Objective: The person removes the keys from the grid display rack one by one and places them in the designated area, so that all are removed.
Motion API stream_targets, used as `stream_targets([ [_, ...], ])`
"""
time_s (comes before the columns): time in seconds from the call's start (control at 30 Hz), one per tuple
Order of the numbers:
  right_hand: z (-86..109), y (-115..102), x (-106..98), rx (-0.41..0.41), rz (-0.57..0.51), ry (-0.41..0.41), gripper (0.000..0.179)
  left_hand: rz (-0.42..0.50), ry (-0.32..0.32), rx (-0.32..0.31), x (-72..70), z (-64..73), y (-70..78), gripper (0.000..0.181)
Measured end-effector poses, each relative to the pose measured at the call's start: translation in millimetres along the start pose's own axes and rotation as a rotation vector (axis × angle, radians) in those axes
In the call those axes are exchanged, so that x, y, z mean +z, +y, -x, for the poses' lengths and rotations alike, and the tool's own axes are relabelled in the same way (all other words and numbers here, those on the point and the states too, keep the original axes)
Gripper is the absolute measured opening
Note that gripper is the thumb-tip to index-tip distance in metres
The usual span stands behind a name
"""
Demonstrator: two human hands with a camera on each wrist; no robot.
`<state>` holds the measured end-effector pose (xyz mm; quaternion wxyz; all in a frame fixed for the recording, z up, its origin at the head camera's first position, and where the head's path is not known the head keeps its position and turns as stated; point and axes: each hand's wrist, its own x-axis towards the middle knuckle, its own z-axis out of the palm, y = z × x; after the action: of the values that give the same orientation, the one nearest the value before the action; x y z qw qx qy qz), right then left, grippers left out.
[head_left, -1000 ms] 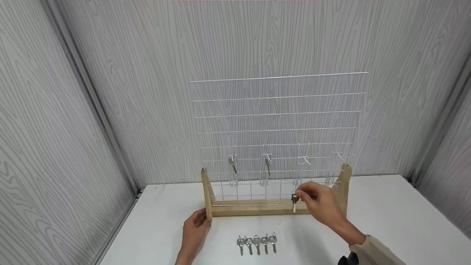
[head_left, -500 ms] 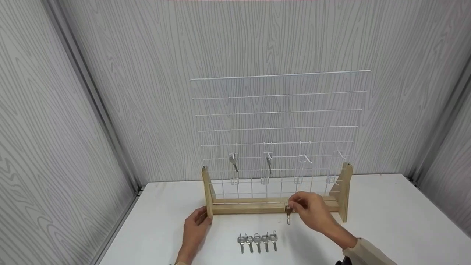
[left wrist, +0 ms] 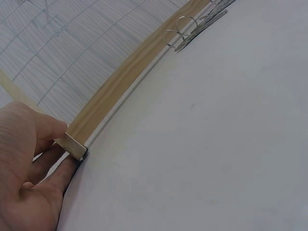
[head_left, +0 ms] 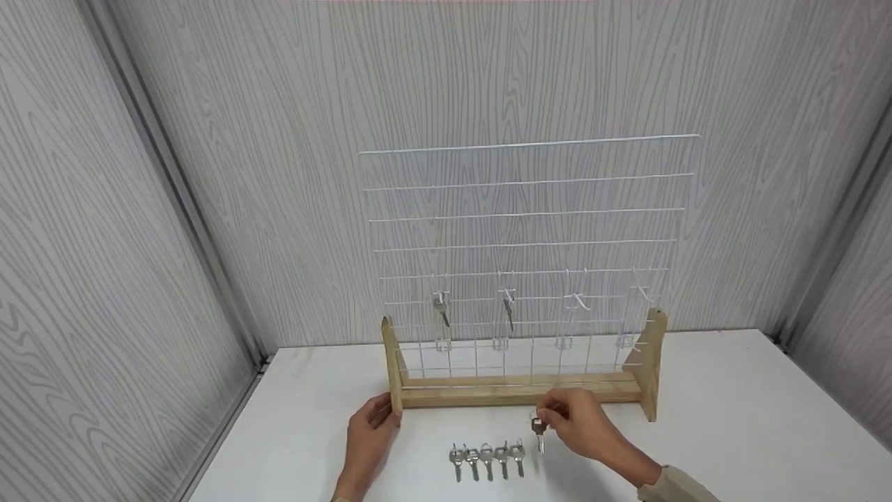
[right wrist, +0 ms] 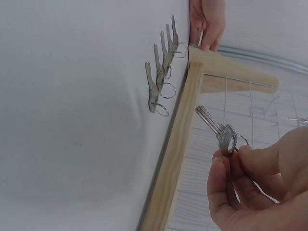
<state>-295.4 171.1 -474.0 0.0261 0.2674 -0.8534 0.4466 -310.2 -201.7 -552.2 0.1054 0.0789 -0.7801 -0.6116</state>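
Observation:
My right hand [head_left: 582, 425] pinches a silver key [head_left: 539, 425] by its head and small ring, blade hanging down, just above the table. The right wrist view shows the key [right wrist: 226, 137] between thumb and fingertips. To its left, several keys [head_left: 486, 457] with rings lie in a row on the table. My left hand [head_left: 371, 432] grips the front end of the left wooden side [head_left: 392, 362] of a wire grid stand; the left wrist view shows thumb and fingers [left wrist: 60, 171] around that wood. One key [head_left: 442, 310] hangs on the leftmost hook, another key [head_left: 509, 312] on the second.
The white wire grid [head_left: 523, 213] rises from a wooden crossbar [head_left: 474, 399]. Two more hooks, the third hook [head_left: 578, 302] and the fourth hook [head_left: 642, 294], stick out at right. A grey wood-patterned wall [head_left: 279, 174] stands behind the white table [head_left: 711, 404].
My right hand has moved down and to the left with the key, from in front of the grid to near the row of keys. The left hand stays on the stand.

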Motion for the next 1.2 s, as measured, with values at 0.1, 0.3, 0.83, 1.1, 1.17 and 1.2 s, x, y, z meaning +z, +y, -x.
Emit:
stream_targets([
  [0.1,0.7,3.9,4.4,0.013,-0.008,-0.028,0.012,-0.007,0.001,-0.007,0.2,-0.1,0.5,0.044],
  [0.3,0.1,11.7,10.5,0.027,-0.023,-0.047,0.01,0.0,0.005,0.014,-0.9,-1.6,0.5,0.044],
  [0.83,-0.8,23.9,19.9,0.102,0.006,-0.113,0.011,0.007,0.01,0.011,-0.1,-0.9,-1.7,0.043],
  [1.1,-1.8,28.9,25.0,0.1,0.018,-0.106,0.011,0.014,0.003,0.008,-0.7,1.1,0.0,0.043],
  [1.17,-1.7,30.8,26.0,0.102,0.022,-0.105,0.011,0.018,-0.002,0.017,-1.3,2.0,0.5,0.043],
  [1.2,-1.6,31.6,26.4,0.106,0.019,-0.107,0.012,0.022,-0.005,0.025,-1.7,2.7,0.7,0.043],
])
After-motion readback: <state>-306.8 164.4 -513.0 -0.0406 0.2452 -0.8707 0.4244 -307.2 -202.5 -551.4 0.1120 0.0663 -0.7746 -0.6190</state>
